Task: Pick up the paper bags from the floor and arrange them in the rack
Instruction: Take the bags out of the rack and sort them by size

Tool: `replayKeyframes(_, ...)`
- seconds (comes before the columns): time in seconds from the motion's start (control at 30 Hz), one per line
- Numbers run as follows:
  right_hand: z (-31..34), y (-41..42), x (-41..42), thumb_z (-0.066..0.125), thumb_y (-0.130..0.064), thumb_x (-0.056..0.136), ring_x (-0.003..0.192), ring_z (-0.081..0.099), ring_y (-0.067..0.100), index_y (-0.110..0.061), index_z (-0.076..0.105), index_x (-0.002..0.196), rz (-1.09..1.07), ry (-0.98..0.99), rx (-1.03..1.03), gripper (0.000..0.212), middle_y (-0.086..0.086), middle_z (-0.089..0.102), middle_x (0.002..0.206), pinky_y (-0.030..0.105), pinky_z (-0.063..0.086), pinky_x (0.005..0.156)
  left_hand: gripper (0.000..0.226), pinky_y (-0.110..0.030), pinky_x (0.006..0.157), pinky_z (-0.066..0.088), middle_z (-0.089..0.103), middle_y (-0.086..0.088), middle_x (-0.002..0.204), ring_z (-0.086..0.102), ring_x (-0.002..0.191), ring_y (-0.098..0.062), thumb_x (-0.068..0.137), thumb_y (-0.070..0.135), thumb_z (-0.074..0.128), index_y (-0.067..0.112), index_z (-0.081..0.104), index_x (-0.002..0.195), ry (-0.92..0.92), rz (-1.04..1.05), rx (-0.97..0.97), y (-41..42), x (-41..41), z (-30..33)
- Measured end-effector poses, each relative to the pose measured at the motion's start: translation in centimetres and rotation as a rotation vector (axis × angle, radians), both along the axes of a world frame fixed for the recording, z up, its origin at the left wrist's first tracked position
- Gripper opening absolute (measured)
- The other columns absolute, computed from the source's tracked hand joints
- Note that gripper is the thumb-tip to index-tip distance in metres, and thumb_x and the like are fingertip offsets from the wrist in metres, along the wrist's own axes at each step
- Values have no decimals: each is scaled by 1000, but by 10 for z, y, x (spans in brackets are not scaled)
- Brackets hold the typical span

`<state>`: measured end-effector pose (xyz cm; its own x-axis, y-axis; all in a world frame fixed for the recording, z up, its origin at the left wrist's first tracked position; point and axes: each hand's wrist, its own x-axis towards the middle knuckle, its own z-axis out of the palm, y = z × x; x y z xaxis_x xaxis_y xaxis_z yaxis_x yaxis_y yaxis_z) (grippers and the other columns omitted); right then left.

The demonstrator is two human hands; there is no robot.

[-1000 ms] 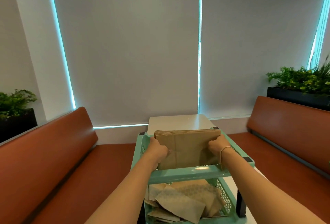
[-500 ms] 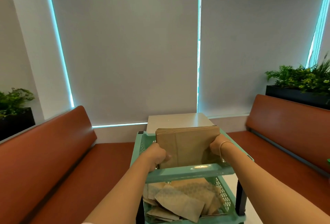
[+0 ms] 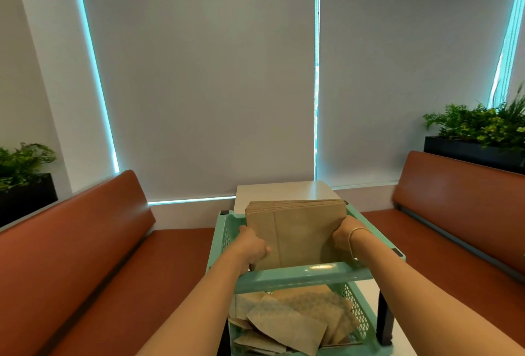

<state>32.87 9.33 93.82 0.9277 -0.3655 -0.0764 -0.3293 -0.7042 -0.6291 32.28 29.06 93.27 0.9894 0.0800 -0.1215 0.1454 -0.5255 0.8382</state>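
The left hand (image 3: 254, 247) holds the left side of a stack of brown paper bags (image 3: 297, 230), fingers curled round it. The right hand (image 3: 345, 235) grips the right side. The stack stands up in the top tray of a green rack (image 3: 305, 273). At 6 o'clock, loose paper bags (image 3: 287, 324) lie messy in the lower tray. A white worktop (image 3: 284, 191) sits at 12 o'clock. No writing can be read.

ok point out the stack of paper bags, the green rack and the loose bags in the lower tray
stack of paper bags (image 3: 301, 230), head view, front face
green rack (image 3: 306, 273), head view, top tray's front rim
loose bags (image 3: 287, 324), head view, topmost bag
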Motion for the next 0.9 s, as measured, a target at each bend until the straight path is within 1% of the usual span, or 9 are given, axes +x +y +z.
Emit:
replayKeyframes(0.07,1,-1,1,45,-8,96,75,46,16,-6,53,93,-11,-33,13,9,5,48,80,28,44,83,58,-30,85,46,49,-20,132,51,93,-23,89,1,54,0,26,139,-23,13,-11,0,1,0)
replayKeyframes(0.17,-2,-5,4,46,-8,95,62,38,11,-11,42,70,-21,-17,-16,26,2,41,70,21,40,67,49,-35,93,43,49,-16,131,51,114,-28,90,0,55,5,32,133,-28,32,-49,0,3,-5)
replayKeyframes(0.27,0,-6,1,47,-9,95,64,41,12,-8,53,82,-5,15,-87,13,3,48,76,25,43,76,45,-31,87,44,54,-10,126,52,110,-23,88,-2,59,10,41,127,-55,45,-122,1,4,-6)
replayKeyframes(0.33,10,-7,-3,47,-9,94,83,54,19,-6,58,107,35,-7,-183,18,7,60,99,28,44,88,48,-28,82,47,58,-7,120,54,103,-20,84,-1,64,13,46,125,-124,68,-151,3,4,0)
replayKeyframes(0.4,22,-12,-3,48,-5,89,107,56,29,-6,56,117,48,-114,-159,29,14,60,117,33,43,95,58,-34,89,51,59,-6,118,57,106,-23,74,-2,74,16,47,122,-211,102,-249,9,5,10)
replayKeyframes(0.5,43,-21,-2,53,7,79,99,60,32,-8,63,96,99,-353,111,25,14,66,100,41,50,89,74,-44,86,55,59,-9,116,61,102,-28,60,-7,82,28,43,113,-307,101,-410,21,6,26)
replayKeyframes(0.63,70,-22,-13,55,12,81,81,56,23,-18,60,77,166,-588,622,30,4,60,79,33,50,74,68,-38,85,55,64,-4,106,64,96,-23,63,-1,83,25,49,116,-276,-97,-217,27,-5,39)
replayKeyframes(0.8,85,2,-22,56,10,84,71,54,16,-21,62,76,285,-665,672,32,1,60,77,26,49,66,55,-28,83,52,61,-2,116,59,103,-19,74,5,77,19,51,121,-192,-288,89,-2,-19,39)
replayKeyframes(0.9,83,13,-21,61,4,83,75,53,15,-23,61,84,287,-680,570,27,-2,56,80,32,50,72,59,-32,96,45,58,-4,125,54,116,-22,78,2,73,15,48,130,-180,-260,15,-11,-18,29)
